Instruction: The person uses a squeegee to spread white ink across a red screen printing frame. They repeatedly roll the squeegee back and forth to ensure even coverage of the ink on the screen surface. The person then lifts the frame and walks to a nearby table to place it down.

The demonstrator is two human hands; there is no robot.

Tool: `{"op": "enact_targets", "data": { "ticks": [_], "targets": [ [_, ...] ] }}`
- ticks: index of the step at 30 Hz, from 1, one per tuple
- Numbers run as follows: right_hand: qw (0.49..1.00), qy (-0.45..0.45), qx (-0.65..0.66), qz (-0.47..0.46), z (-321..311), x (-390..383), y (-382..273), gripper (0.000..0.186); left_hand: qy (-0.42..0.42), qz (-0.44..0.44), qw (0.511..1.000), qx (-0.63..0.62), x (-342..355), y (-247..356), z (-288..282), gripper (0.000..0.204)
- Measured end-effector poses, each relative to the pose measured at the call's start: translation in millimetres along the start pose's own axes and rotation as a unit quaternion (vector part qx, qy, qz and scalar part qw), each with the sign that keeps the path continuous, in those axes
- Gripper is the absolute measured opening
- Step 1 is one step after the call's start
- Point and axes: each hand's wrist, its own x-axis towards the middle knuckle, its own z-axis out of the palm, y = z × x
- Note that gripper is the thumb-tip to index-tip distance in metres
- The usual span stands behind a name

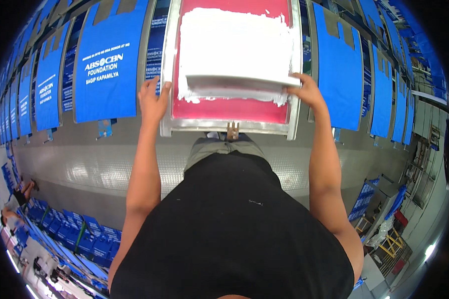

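A silk-screen frame [169,107] with a metal border and red mesh lies in front of me. White ink [234,42] covers most of the mesh, its edges ragged. Across the lower part of the ink rests a long squeegee [244,81], tilted slightly. My right hand [308,92] is closed on the squeegee's right end, over the frame's right rail. At the frame's left rail is my left hand [154,97], fingers apart, its thumb next to the metal. It holds nothing that I can see. Whatever lies beneath the screen is hidden.
Printed blue fabric panels [107,74] lie in a row to the left, and more blue panels [336,70] continue on the right. A metal hinge-like bracket [233,130] sits at the frame's near edge. Behind me are racks of blue panels [80,234] and another person [22,194].
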Motion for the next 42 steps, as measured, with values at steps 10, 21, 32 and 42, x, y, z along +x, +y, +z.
{"op": "enact_targets", "data": {
  "ticks": [10,21,32,42],
  "targets": [
    [0.943,-0.002,-0.303,-0.135,26,-24,-40,0.032,-0.236,0.287,0.908,0.192,37,133,-30,0.023],
    [0.857,0.128,-0.453,-0.208,34,111,-21,0.036,-0.060,0.300,0.933,0.187,117,104,61,0.047],
    [0.928,0.003,-0.350,-0.128,46,-47,-42,0.025,-0.175,0.248,0.949,0.086,-21,119,-8,0.032],
    [0.925,0.051,-0.347,-0.146,60,-25,-16,0.041,-0.111,0.247,0.958,0.096,-19,85,29,0.038]
  ]
}}
